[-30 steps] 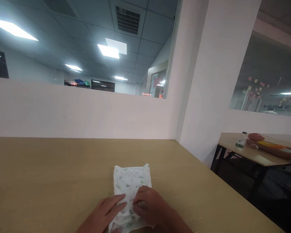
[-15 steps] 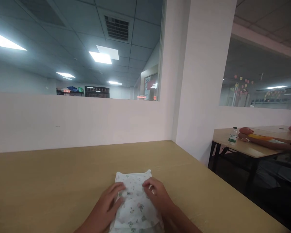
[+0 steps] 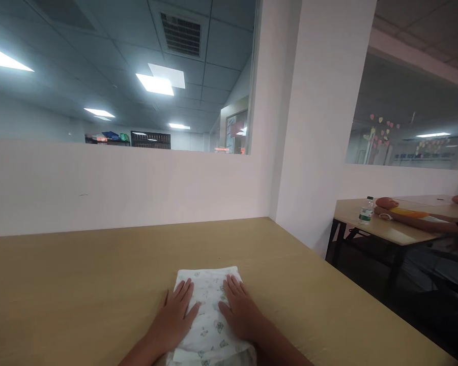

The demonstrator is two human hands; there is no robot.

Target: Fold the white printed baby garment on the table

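A white cloth [image 3: 208,310] with small printed figures lies folded on the wooden table in front of me; it may be a baby garment, but its kind does not show. My left hand [image 3: 175,310] rests flat on its left edge, fingers stretched forward and thumb out. On the right edge my right hand [image 3: 238,307] lies flat too, with the fingers extended and the thumb pointing inward. Between the two hands the middle of the cloth shows. Its near end runs toward the bottom of the picture.
The wooden table [image 3: 80,284] meets a low white wall [image 3: 130,188] and a pillar [image 3: 309,127]. At a second table [image 3: 400,236] on the right are a water bottle [image 3: 366,211], a doll [image 3: 389,203] and another person's arm [image 3: 420,226].
My hands have flattened onto the cloth, the right one going from bent fingers to stretched ones. The raised far corners of the cloth now lie flatter.
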